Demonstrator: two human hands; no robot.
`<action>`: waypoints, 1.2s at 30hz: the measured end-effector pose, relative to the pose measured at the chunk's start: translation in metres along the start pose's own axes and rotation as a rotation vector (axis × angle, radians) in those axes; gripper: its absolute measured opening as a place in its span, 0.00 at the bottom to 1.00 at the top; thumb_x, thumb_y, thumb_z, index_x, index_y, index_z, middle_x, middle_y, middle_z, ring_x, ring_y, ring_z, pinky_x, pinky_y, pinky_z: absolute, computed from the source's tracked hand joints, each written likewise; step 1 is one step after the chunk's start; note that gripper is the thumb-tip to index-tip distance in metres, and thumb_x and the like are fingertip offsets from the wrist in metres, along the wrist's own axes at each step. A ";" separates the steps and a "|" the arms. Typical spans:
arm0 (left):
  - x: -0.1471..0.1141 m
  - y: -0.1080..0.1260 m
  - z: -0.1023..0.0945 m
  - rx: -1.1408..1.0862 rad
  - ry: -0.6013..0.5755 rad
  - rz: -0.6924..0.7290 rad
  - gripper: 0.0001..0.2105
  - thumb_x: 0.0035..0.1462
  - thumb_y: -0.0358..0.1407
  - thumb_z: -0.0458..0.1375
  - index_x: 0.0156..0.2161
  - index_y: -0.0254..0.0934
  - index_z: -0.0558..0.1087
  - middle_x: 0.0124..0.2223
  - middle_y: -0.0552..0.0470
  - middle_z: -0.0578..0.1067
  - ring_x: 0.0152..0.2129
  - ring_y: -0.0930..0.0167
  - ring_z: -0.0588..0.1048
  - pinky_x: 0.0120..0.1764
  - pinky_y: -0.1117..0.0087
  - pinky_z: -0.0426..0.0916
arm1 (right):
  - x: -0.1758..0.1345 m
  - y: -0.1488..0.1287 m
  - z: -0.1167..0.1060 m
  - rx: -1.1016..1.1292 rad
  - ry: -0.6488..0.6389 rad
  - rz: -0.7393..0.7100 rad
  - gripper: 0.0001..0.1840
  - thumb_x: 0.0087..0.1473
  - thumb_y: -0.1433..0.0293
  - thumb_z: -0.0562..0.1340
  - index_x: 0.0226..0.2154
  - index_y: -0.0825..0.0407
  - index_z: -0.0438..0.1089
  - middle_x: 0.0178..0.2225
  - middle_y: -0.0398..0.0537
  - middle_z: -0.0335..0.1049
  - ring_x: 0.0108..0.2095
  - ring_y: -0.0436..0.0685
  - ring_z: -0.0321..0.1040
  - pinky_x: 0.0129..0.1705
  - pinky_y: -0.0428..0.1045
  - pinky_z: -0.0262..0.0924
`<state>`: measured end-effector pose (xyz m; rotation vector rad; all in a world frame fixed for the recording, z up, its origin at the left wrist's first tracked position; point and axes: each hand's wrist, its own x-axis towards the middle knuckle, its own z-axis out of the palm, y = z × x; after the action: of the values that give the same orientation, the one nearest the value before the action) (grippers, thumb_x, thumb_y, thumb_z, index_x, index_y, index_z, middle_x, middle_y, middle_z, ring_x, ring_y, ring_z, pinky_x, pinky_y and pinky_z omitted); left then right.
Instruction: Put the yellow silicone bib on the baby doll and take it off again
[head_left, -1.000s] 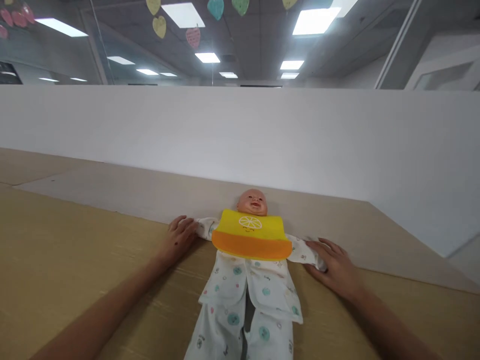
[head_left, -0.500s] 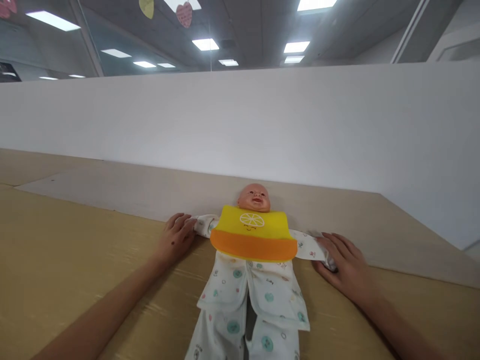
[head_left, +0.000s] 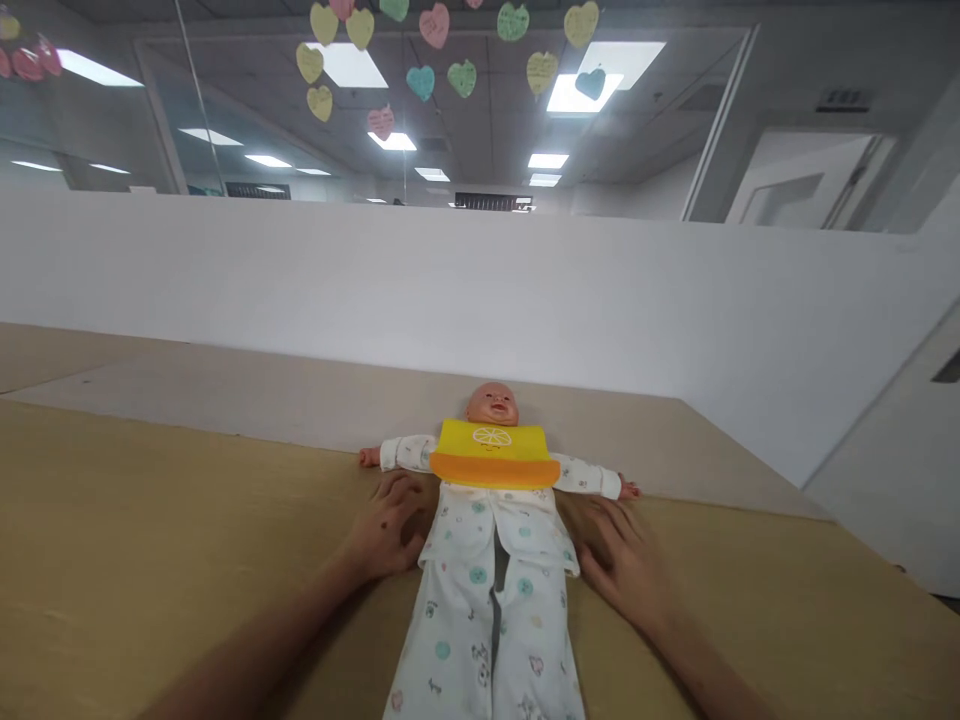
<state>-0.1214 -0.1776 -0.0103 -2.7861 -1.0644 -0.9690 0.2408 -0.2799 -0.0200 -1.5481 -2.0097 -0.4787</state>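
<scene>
A baby doll (head_left: 493, 406) lies on its back with both arms spread out. Over its chest sits a bib (head_left: 502, 446), yellow with an orange lower pocket and a white citrus slice print. The doll wears a white printed jacket (head_left: 461, 525), split at the front, and matching trousers (head_left: 450, 630). My left hand (head_left: 388, 528) is beside the jacket's left edge, fingers apart and thumb close to the cloth. On the other side my right hand (head_left: 624, 558) has its fingers spread, below the doll's sleeve. Neither hand grips anything.
The tan table (head_left: 187, 500) has a paler grey strip (head_left: 262, 395) along its back. Behind it stands a white partition (head_left: 375, 290) with glass above, dotted with heart-shaped notes (head_left: 433, 25). A white door (head_left: 900, 440) is at the right.
Both hands have left the doll's sleeve ends and come inward and down beside its jacket. The doll's small hands now show at the cuffs. The camera has tilted up.
</scene>
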 end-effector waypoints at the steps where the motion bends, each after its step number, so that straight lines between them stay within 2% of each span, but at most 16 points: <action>1: -0.004 0.008 -0.002 -0.059 -0.056 -0.038 0.11 0.45 0.33 0.57 0.37 0.38 0.71 0.47 0.44 0.71 0.49 0.58 0.66 0.52 0.54 0.64 | -0.003 -0.010 -0.003 0.037 -0.036 0.010 0.25 0.50 0.69 0.57 0.53 0.53 0.61 0.54 0.58 0.63 0.56 0.65 0.58 0.56 0.61 0.57; 4: -0.018 0.030 -0.007 -0.159 -0.172 -0.127 0.17 0.44 0.40 0.60 0.41 0.38 0.70 0.51 0.42 0.69 0.51 0.58 0.66 0.53 0.55 0.63 | -0.011 -0.036 -0.010 0.163 -0.142 0.052 0.30 0.47 0.73 0.56 0.55 0.54 0.59 0.55 0.58 0.62 0.56 0.63 0.59 0.58 0.60 0.56; 7: -0.027 0.044 -0.009 -0.125 -0.176 -0.232 0.15 0.48 0.43 0.58 0.40 0.37 0.70 0.53 0.41 0.68 0.53 0.57 0.65 0.54 0.56 0.61 | -0.015 -0.056 -0.014 0.277 -0.202 0.115 0.33 0.46 0.73 0.55 0.56 0.57 0.56 0.57 0.59 0.61 0.57 0.62 0.59 0.59 0.58 0.55; 9: -0.027 0.050 -0.009 -0.059 -0.182 -0.335 0.12 0.54 0.41 0.53 0.39 0.37 0.70 0.52 0.41 0.69 0.52 0.59 0.66 0.53 0.57 0.62 | -0.014 -0.064 -0.017 0.321 -0.215 0.174 0.31 0.48 0.71 0.55 0.57 0.57 0.55 0.56 0.60 0.62 0.57 0.62 0.59 0.58 0.58 0.56; 12: -0.019 0.058 -0.008 0.104 -0.242 -0.431 0.11 0.55 0.36 0.50 0.41 0.37 0.71 0.53 0.40 0.69 0.50 0.59 0.68 0.53 0.56 0.61 | -0.010 -0.071 -0.020 0.334 -0.222 0.294 0.27 0.53 0.70 0.52 0.56 0.57 0.56 0.54 0.59 0.64 0.54 0.61 0.62 0.56 0.57 0.57; 15: -0.013 0.066 -0.009 0.232 -0.277 -0.446 0.14 0.55 0.32 0.50 0.46 0.37 0.72 0.51 0.40 0.70 0.47 0.59 0.69 0.51 0.57 0.60 | -0.006 -0.073 -0.020 0.276 -0.242 0.381 0.25 0.55 0.71 0.51 0.55 0.58 0.58 0.54 0.60 0.65 0.54 0.61 0.63 0.55 0.55 0.57; 18: -0.012 0.072 -0.012 0.272 -0.271 -0.446 0.15 0.57 0.30 0.48 0.46 0.36 0.72 0.49 0.42 0.72 0.46 0.61 0.70 0.49 0.60 0.62 | -0.006 -0.071 -0.018 0.179 -0.280 0.427 0.26 0.53 0.74 0.51 0.55 0.58 0.59 0.53 0.60 0.66 0.53 0.62 0.63 0.54 0.54 0.57; 21: -0.016 0.074 -0.014 0.278 -0.231 -0.443 0.14 0.57 0.29 0.48 0.44 0.35 0.73 0.49 0.43 0.72 0.46 0.62 0.70 0.48 0.63 0.63 | -0.008 -0.072 -0.020 0.133 -0.307 0.408 0.27 0.51 0.74 0.53 0.56 0.55 0.59 0.53 0.58 0.66 0.55 0.62 0.62 0.54 0.54 0.56; 26: -0.018 0.073 -0.014 0.299 -0.179 -0.344 0.14 0.58 0.28 0.47 0.43 0.35 0.73 0.48 0.42 0.73 0.46 0.62 0.71 0.49 0.61 0.62 | -0.008 -0.071 -0.022 0.192 -0.324 0.364 0.27 0.55 0.65 0.53 0.57 0.54 0.58 0.54 0.57 0.65 0.55 0.62 0.61 0.54 0.55 0.56; 31: -0.012 0.063 -0.015 0.356 -0.095 -0.258 0.16 0.56 0.27 0.48 0.46 0.35 0.73 0.51 0.40 0.73 0.48 0.58 0.69 0.52 0.57 0.60 | -0.003 -0.057 -0.014 0.120 -0.336 0.406 0.23 0.55 0.68 0.52 0.53 0.56 0.63 0.52 0.59 0.67 0.53 0.65 0.63 0.53 0.57 0.56; 36: -0.013 0.057 -0.011 0.284 -0.175 -0.413 0.15 0.53 0.30 0.51 0.45 0.38 0.72 0.50 0.44 0.73 0.47 0.60 0.70 0.50 0.59 0.61 | 0.000 -0.053 -0.008 0.082 -0.341 0.390 0.23 0.54 0.68 0.53 0.53 0.55 0.63 0.52 0.58 0.67 0.53 0.65 0.62 0.53 0.57 0.56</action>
<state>-0.1003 -0.2319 0.0038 -2.5033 -1.6979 -0.5353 0.1917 -0.2985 -0.0112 -2.0134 -1.8609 0.0247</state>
